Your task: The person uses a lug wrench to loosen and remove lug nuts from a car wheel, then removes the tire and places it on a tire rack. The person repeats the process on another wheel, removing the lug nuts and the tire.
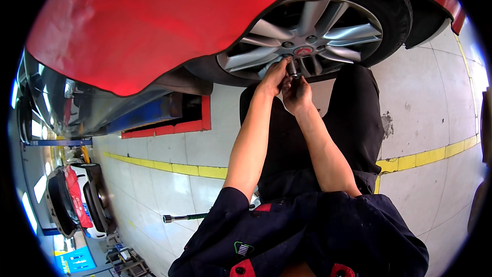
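Observation:
The silver alloy wheel of a red car fills the upper middle, its black tyre around it. A short metal socket points at the wheel just below its centre cap. My left hand is closed at the socket's left side, fingertips close to the lug holes. From below, my right hand curls around the socket's near end. The fingers partly cover the socket, and whether it sits on a lug nut is hidden.
The red car body overhangs from above. A red-edged floor recess with a blue lift part lies left. On the floor beside my left sleeve rests a green-handled wrench. A yellow line crosses the tiles; another car stands far left.

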`<state>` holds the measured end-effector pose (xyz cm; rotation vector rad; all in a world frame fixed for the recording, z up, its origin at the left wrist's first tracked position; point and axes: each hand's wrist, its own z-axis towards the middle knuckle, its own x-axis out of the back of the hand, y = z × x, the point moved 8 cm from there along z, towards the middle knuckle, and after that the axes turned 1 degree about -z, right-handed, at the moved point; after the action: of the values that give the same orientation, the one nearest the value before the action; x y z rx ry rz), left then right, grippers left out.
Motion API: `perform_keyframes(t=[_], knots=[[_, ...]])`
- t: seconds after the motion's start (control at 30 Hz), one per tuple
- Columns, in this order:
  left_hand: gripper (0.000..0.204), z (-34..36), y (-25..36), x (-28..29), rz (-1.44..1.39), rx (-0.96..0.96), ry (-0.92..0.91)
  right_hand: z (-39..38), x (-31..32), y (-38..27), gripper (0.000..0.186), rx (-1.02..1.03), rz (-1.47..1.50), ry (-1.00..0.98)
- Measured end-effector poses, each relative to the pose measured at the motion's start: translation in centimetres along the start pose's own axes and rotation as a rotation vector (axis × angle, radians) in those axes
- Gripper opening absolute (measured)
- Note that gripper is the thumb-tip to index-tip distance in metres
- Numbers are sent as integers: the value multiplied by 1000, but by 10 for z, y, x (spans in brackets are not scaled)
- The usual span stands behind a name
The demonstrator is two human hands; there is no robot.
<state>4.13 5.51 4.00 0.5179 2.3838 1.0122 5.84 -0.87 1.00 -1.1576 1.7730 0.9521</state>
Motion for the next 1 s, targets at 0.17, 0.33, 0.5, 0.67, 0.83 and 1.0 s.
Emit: perform_keyframes(t=[0.17,0.33,0.5,0.67,0.83,1.0], knots=[[28,8,1,12,116,-90,76,-5,-5,-7,24,230,-211,177],[30,0,12,16,136,-293,237,-21,-21,-19,16,440,-296,205],[42,-5,5,4,251,-138,189,-14,-11,-3,28,15,-200,48],[41,-2,16,2,350,-222,141,-8,-16,-19,15,316,-490,59],[41,-3,16,13,314,-382,223,-12,-19,-11,25,243,-163,88],[43,3,1,8,225,-132,95,-1,-4,-2,37,-18,-119,34]])
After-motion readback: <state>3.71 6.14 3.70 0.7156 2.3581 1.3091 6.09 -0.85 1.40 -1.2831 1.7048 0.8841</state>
